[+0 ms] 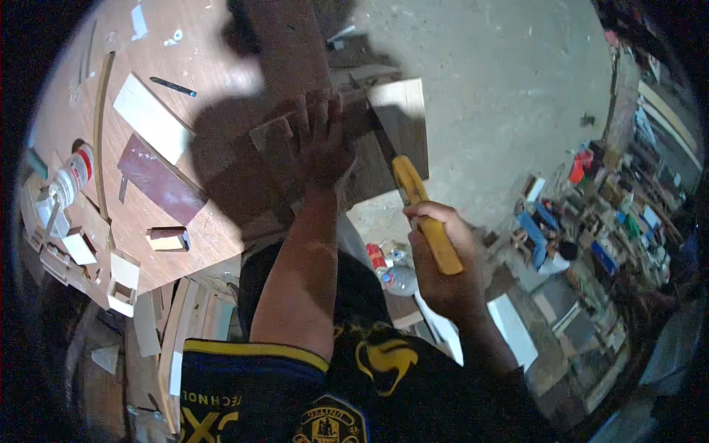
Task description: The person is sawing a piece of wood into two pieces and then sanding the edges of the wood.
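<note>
A wooden board point(410, 118) lies at the edge of the work table, its right end brightly lit and sticking out past the edge. My left hand point(323, 148) rests flat on the board with its fingers spread, in deep shadow. My right hand point(447, 258) is wrapped round the yellow handle of a hand saw point(428, 214). The saw's dark blade runs away from me across the board, to the right of my left hand. Shadow hides the blade's far end and how deep it sits in the wood.
On the table point(214, 255) are a pen point(173, 86), a pale board point(151, 118), a reddish-brown board point(159, 177), a small block point(168, 238), and a white bottle point(72, 176). Wood scraps and clutter point(605, 258) cover the floor at right. A plastic bottle point(399, 280) lies below the saw.
</note>
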Available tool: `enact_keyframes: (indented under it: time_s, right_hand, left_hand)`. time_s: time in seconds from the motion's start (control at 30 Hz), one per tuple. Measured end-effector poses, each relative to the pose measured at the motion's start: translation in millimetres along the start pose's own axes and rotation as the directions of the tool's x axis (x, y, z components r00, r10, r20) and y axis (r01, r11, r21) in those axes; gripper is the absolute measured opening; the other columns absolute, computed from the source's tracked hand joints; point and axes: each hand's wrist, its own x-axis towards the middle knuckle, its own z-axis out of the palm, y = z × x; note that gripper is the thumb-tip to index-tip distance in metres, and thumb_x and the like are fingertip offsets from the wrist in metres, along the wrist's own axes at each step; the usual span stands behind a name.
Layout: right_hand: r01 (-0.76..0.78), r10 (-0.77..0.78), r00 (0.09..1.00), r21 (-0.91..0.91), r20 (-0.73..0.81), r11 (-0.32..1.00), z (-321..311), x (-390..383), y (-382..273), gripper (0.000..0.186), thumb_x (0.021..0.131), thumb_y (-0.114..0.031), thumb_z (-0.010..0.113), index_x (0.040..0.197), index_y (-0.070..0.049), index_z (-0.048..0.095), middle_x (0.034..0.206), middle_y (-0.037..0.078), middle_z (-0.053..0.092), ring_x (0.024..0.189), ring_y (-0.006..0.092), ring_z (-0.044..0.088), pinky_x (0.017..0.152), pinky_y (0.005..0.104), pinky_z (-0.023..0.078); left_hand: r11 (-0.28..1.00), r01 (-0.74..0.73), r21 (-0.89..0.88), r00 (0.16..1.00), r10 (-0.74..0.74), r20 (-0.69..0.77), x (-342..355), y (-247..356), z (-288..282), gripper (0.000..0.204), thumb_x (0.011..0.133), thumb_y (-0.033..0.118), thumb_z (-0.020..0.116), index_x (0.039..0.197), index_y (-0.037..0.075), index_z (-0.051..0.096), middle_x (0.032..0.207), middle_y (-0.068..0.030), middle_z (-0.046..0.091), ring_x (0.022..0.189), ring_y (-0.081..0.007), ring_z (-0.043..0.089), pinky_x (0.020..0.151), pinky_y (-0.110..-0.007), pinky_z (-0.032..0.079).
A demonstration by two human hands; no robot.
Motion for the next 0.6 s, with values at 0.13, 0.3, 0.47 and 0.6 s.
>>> enact_keyframes:
  time_s: [0.13, 0.3, 0.47, 0.6]
  right_hand:
    - [-0.207, 0.204, 0.978, 0.046, 0.051, 0.977, -16.3, -16.5, -30.3, 0.024, 0.093, -0.001, 0.060, 0.117, -0.005, 0.060, 0.111, 0.013, 0.066, 0.099, 0.0169, 0.065, 0.085, 0.0309, 0.052]
    - [-0.286, 0.296, 0.953, 0.141, -0.058, 0.948, -23.2, -31.6, -24.8, 0.026, 0.095, -0.014, 0.060, 0.117, -0.002, 0.057, 0.104, 0.012, 0.063, 0.093, 0.0177, 0.063, 0.082, 0.0295, 0.049]
    - [-0.499, 0.491, 0.867, 0.195, 0.090, 0.844, -10.0, 10.1, -10.1, 0.024, 0.095, -0.012, 0.058, 0.117, -0.002, 0.057, 0.105, 0.012, 0.064, 0.101, 0.0172, 0.063, 0.083, 0.0284, 0.049]
    - [-0.168, 0.168, 0.986, 0.023, -0.006, 0.986, -24.1, -36.1, -28.8, 0.028, 0.093, 0.004, 0.057, 0.118, -0.006, 0.058, 0.112, 0.013, 0.065, 0.104, 0.0197, 0.065, 0.088, 0.0299, 0.050]
  left_hand:
    - [0.965, -0.134, 0.227, 0.904, 0.213, -0.371, -6.7, -24.3, 34.5, 0.056, 0.089, 0.032, 0.054, 0.143, 0.021, 0.051, 0.154, -0.0058, 0.040, 0.147, -0.0346, 0.027, 0.118, -0.063, 0.010]
    - [0.978, -0.117, 0.172, 0.920, 0.172, -0.352, 0.0, -2.0, 18.7, 0.052, 0.091, 0.029, 0.053, 0.142, 0.020, 0.053, 0.153, -0.0044, 0.043, 0.146, -0.0339, 0.029, 0.118, -0.062, 0.010]
    - [0.975, -0.205, 0.080, 0.879, 0.220, -0.424, -10.9, -4.2, 34.3, 0.046, 0.096, 0.030, 0.049, 0.140, 0.021, 0.054, 0.152, -0.0015, 0.044, 0.146, -0.0321, 0.030, 0.118, -0.061, 0.011]
    - [0.956, -0.144, 0.257, 0.933, 0.217, -0.287, -3.4, -13.8, 25.6, 0.045, 0.097, 0.035, 0.048, 0.139, 0.021, 0.055, 0.150, 0.0002, 0.046, 0.145, -0.0313, 0.032, 0.118, -0.060, 0.013]
